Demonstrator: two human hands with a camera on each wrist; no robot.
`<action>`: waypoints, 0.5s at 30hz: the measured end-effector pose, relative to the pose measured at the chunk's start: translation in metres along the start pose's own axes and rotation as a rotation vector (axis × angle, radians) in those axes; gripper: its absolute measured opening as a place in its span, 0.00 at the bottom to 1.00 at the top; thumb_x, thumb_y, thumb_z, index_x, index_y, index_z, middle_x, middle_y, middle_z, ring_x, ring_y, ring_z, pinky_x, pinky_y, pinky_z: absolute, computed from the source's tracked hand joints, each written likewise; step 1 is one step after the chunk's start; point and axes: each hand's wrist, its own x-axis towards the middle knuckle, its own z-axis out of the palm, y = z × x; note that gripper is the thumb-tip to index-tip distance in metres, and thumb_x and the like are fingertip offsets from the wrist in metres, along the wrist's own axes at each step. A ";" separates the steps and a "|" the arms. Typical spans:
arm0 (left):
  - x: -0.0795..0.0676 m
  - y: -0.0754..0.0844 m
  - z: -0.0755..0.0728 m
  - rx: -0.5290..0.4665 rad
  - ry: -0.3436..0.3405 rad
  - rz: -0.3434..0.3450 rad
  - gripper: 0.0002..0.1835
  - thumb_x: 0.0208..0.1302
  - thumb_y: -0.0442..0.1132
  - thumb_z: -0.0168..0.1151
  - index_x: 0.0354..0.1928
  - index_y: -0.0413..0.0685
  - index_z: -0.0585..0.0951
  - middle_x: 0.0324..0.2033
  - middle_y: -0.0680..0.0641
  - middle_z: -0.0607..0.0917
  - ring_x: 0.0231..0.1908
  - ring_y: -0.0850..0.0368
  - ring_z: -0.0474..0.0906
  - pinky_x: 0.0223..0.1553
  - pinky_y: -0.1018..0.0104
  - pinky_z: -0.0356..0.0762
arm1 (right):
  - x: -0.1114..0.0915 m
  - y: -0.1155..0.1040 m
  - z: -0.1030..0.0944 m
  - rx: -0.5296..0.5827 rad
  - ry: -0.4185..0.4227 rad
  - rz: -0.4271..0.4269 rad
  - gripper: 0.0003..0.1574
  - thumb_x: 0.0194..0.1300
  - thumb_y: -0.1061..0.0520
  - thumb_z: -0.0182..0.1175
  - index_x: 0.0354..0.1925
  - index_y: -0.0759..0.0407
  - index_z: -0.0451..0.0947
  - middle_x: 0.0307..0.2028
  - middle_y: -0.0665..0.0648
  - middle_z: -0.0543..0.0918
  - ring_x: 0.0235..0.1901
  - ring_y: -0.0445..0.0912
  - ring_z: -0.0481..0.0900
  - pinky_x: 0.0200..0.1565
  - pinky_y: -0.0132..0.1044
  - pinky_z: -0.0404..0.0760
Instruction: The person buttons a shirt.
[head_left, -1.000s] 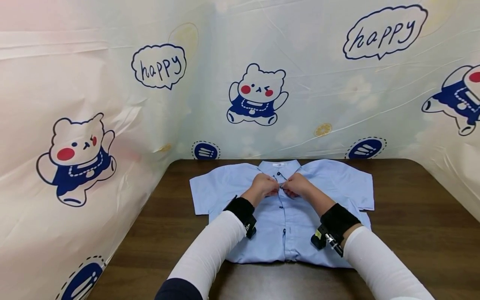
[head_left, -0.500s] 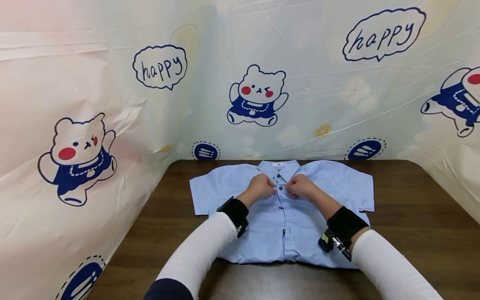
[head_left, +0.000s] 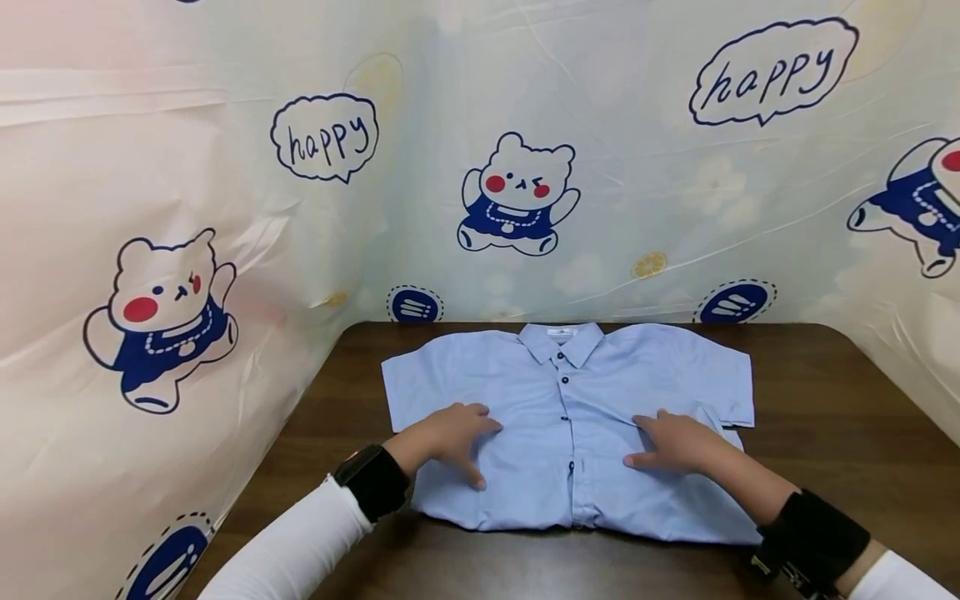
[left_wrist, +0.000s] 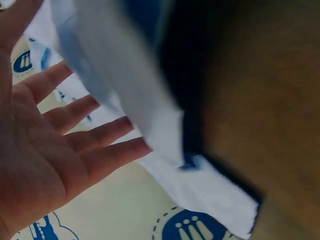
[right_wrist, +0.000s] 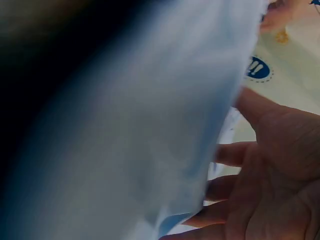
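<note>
A light blue short-sleeved shirt [head_left: 525, 467] lies front up, its collar [head_left: 573, 343] toward the back and dark buttons [head_left: 565, 380] down the middle. Over its left side is my left hand [head_left: 453, 435], thumb and fingers spread. My right hand [head_left: 678, 443] is over the other side, fingers also apart. In the left wrist view the left hand [left_wrist: 55, 135] shows straight, parted fingers near the cloth. The right wrist view has the right hand [right_wrist: 270, 170] with fingertips at the blurred shirt [right_wrist: 150, 125]. Neither hand grips anything; whether the palms touch the cloth cannot be told.
A dark brown wooden table [head_left: 817, 400] bears the shirt. Behind and at the sides hangs a pale curtain [head_left: 630, 192] printed with bears and "happy" bubbles. Black wrist straps with cameras [head_left: 810, 542] sit on both wrists.
Both hands have left the buttons below the collar and moved apart, outward and nearer the front. Their fingers have gone from pinching at the placket to spread over the shirt.
</note>
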 end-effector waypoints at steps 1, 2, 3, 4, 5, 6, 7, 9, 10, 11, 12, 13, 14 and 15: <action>-0.002 -0.001 0.002 -0.005 -0.015 -0.007 0.48 0.41 0.60 0.79 0.67 0.56 0.72 0.67 0.42 0.68 0.65 0.42 0.65 0.61 0.49 0.68 | 0.000 0.002 0.002 0.002 -0.013 0.016 0.49 0.60 0.34 0.64 0.62 0.71 0.70 0.56 0.80 0.72 0.54 0.71 0.73 0.52 0.64 0.72; -0.003 -0.002 0.003 -0.018 -0.027 -0.013 0.50 0.40 0.61 0.79 0.69 0.57 0.70 0.69 0.42 0.66 0.67 0.41 0.62 0.62 0.47 0.67 | 0.000 0.005 0.004 0.002 -0.019 0.024 0.51 0.59 0.33 0.64 0.63 0.71 0.69 0.57 0.83 0.69 0.55 0.72 0.72 0.52 0.65 0.71; -0.002 -0.003 0.005 -0.027 -0.035 -0.018 0.52 0.39 0.61 0.79 0.70 0.58 0.69 0.70 0.42 0.64 0.68 0.40 0.60 0.62 0.47 0.66 | 0.002 0.007 0.005 0.002 -0.019 0.024 0.52 0.59 0.32 0.64 0.63 0.71 0.68 0.58 0.84 0.67 0.55 0.73 0.71 0.52 0.65 0.71; -0.001 -0.003 0.005 -0.038 -0.039 -0.026 0.54 0.39 0.61 0.79 0.71 0.58 0.68 0.71 0.42 0.63 0.69 0.40 0.59 0.63 0.46 0.65 | 0.004 0.009 0.006 0.002 -0.015 0.019 0.53 0.59 0.32 0.64 0.64 0.72 0.68 0.58 0.85 0.66 0.55 0.74 0.70 0.52 0.66 0.71; 0.000 -0.005 0.005 -0.044 -0.040 -0.031 0.54 0.38 0.62 0.80 0.71 0.59 0.67 0.71 0.42 0.62 0.69 0.40 0.58 0.63 0.45 0.64 | 0.006 0.010 0.006 0.005 -0.009 0.015 0.54 0.59 0.32 0.63 0.64 0.72 0.67 0.58 0.85 0.65 0.56 0.74 0.70 0.53 0.66 0.70; 0.002 -0.006 0.005 -0.053 -0.038 -0.036 0.54 0.38 0.62 0.80 0.71 0.59 0.67 0.71 0.42 0.62 0.70 0.40 0.57 0.63 0.45 0.64 | 0.008 0.012 0.005 0.008 -0.008 0.014 0.54 0.59 0.31 0.63 0.64 0.72 0.67 0.59 0.85 0.65 0.56 0.74 0.69 0.53 0.66 0.70; 0.004 -0.008 0.005 -0.061 -0.040 -0.040 0.54 0.38 0.61 0.80 0.71 0.59 0.67 0.72 0.43 0.62 0.70 0.40 0.56 0.64 0.45 0.63 | 0.011 0.013 0.005 0.011 -0.010 0.015 0.54 0.59 0.31 0.63 0.64 0.72 0.67 0.59 0.85 0.64 0.56 0.75 0.69 0.53 0.66 0.69; 0.007 -0.011 0.003 -0.080 -0.046 -0.043 0.55 0.39 0.60 0.80 0.72 0.59 0.66 0.72 0.43 0.61 0.71 0.39 0.55 0.65 0.46 0.61 | 0.015 0.014 0.004 0.017 -0.015 0.022 0.55 0.59 0.31 0.63 0.65 0.72 0.66 0.60 0.85 0.64 0.57 0.75 0.68 0.54 0.66 0.69; 0.009 -0.013 0.002 -0.088 -0.046 -0.040 0.55 0.39 0.59 0.81 0.72 0.58 0.66 0.72 0.42 0.60 0.71 0.39 0.54 0.65 0.46 0.61 | 0.017 0.015 0.004 0.021 -0.017 0.028 0.55 0.59 0.31 0.63 0.65 0.72 0.66 0.60 0.85 0.63 0.57 0.76 0.67 0.54 0.67 0.68; 0.010 -0.015 0.001 -0.094 -0.046 -0.037 0.55 0.39 0.58 0.81 0.72 0.57 0.66 0.72 0.42 0.60 0.71 0.38 0.53 0.66 0.46 0.60 | 0.019 0.015 0.004 0.023 -0.018 0.034 0.55 0.59 0.31 0.63 0.65 0.72 0.65 0.60 0.85 0.63 0.58 0.76 0.66 0.54 0.67 0.68; 0.012 -0.017 0.000 -0.101 -0.045 -0.034 0.55 0.39 0.58 0.81 0.72 0.57 0.66 0.72 0.42 0.60 0.71 0.38 0.53 0.66 0.46 0.59 | 0.021 0.015 0.004 0.021 -0.018 0.040 0.55 0.59 0.31 0.63 0.65 0.72 0.65 0.60 0.85 0.63 0.58 0.76 0.66 0.54 0.67 0.68; 0.013 -0.018 -0.001 -0.107 -0.045 -0.030 0.55 0.39 0.57 0.81 0.72 0.56 0.66 0.73 0.42 0.59 0.71 0.38 0.52 0.66 0.46 0.58 | 0.022 0.015 0.004 0.019 -0.016 0.045 0.55 0.59 0.31 0.63 0.65 0.72 0.65 0.60 0.85 0.63 0.58 0.77 0.65 0.54 0.68 0.68; 0.014 -0.020 -0.001 -0.113 -0.043 -0.028 0.55 0.39 0.57 0.81 0.72 0.56 0.66 0.73 0.42 0.59 0.71 0.37 0.51 0.67 0.45 0.58 | 0.024 0.015 0.004 0.019 -0.013 0.051 0.55 0.59 0.31 0.63 0.66 0.72 0.65 0.61 0.85 0.63 0.58 0.77 0.64 0.54 0.68 0.67; 0.015 -0.022 -0.002 -0.115 -0.041 -0.025 0.55 0.39 0.57 0.81 0.72 0.55 0.66 0.73 0.42 0.59 0.71 0.37 0.51 0.67 0.46 0.57 | 0.025 0.014 0.004 0.018 -0.011 0.056 0.55 0.59 0.31 0.63 0.66 0.72 0.65 0.61 0.85 0.62 0.59 0.78 0.63 0.54 0.68 0.67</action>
